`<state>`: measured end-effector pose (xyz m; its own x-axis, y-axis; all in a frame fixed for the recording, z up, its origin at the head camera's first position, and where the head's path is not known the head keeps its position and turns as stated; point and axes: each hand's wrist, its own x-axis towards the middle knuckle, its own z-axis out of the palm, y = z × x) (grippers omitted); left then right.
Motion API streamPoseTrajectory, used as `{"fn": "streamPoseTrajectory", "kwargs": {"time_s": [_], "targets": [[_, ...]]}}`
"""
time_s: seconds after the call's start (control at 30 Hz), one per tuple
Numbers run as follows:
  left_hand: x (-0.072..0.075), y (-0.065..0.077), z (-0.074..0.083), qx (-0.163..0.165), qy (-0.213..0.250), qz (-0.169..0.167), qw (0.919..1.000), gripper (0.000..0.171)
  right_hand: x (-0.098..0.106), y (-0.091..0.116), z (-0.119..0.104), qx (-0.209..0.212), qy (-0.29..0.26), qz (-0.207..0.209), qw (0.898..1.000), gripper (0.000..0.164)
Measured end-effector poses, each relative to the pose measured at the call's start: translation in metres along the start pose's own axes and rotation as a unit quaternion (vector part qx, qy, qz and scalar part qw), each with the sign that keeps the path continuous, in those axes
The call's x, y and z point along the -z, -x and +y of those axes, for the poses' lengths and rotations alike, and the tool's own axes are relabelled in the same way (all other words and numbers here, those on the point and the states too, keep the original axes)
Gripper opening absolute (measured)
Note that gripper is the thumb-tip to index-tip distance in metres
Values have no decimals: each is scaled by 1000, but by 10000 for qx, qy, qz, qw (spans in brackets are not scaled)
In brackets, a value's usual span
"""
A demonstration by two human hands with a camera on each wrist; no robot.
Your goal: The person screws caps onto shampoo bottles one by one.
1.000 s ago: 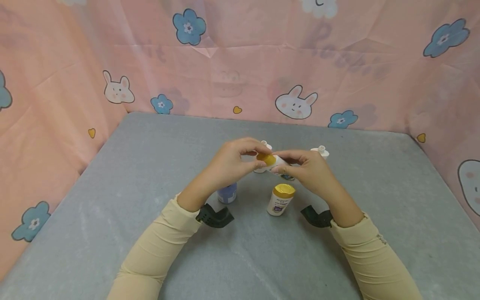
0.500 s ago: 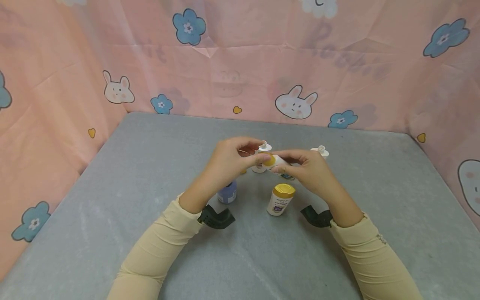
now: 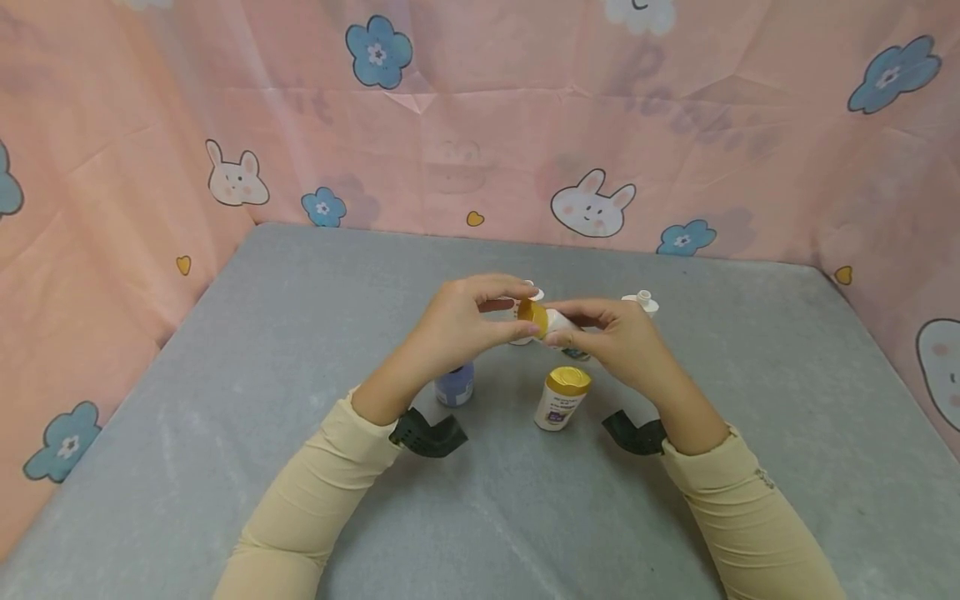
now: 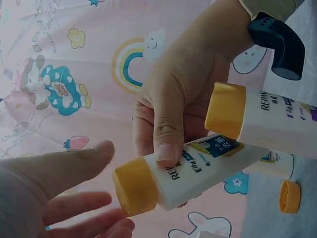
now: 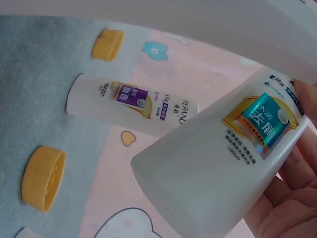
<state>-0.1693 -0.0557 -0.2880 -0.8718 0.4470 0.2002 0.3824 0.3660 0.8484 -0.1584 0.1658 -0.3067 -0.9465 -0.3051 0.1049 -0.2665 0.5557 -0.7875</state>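
A white shampoo bottle (image 5: pixel 223 163) with a teal label lies tilted in my right hand (image 3: pixel 618 337). My right thumb presses its front near the cap while the fingers support it from behind. Its yellow cap (image 4: pixel 136 186) points toward my left hand (image 3: pixel 461 321). In the left wrist view, that hand's thumb and fingers are spread around the cap, with the lower fingertips right at its edge. Another white bottle (image 3: pixel 558 408) with a yellow cap stands upright on the table below the hands.
A blue-purple bottle (image 3: pixel 455 388) stands beside my left wrist, partly covered. Behind the hands are an uncapped white bottle (image 5: pixel 132 104) with a purple label and another white bottle (image 3: pixel 642 302). Loose yellow caps (image 5: pixel 43 178) lie on the grey table (image 3: pixel 360 533).
My left hand turned, its thumb passing over the cap with the fingers lifted away, then turned back with its fingers spread around the cap. The right hand keeps holding the bottle in place.
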Motion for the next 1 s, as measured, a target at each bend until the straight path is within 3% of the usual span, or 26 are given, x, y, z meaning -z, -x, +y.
{"fn": "streamPoseTrajectory", "kwargs": {"time_s": [0.23,0.53,0.83,1.0], "targets": [[1,1,2,519,146,52,9985,43,0,1,-3,12,-38,35,10000,35],[-1,0,2,31,78,-204,9998,41,1,-1,0,3,-26,20,10000,34],[1,0,3,277,118,-39,9995,39,1,0,0,-27,-101,15,9999,34],[-1,-1,2,133,-22,-85,9999,32,1,0,0,-98,-59,-3,9999,34]]}}
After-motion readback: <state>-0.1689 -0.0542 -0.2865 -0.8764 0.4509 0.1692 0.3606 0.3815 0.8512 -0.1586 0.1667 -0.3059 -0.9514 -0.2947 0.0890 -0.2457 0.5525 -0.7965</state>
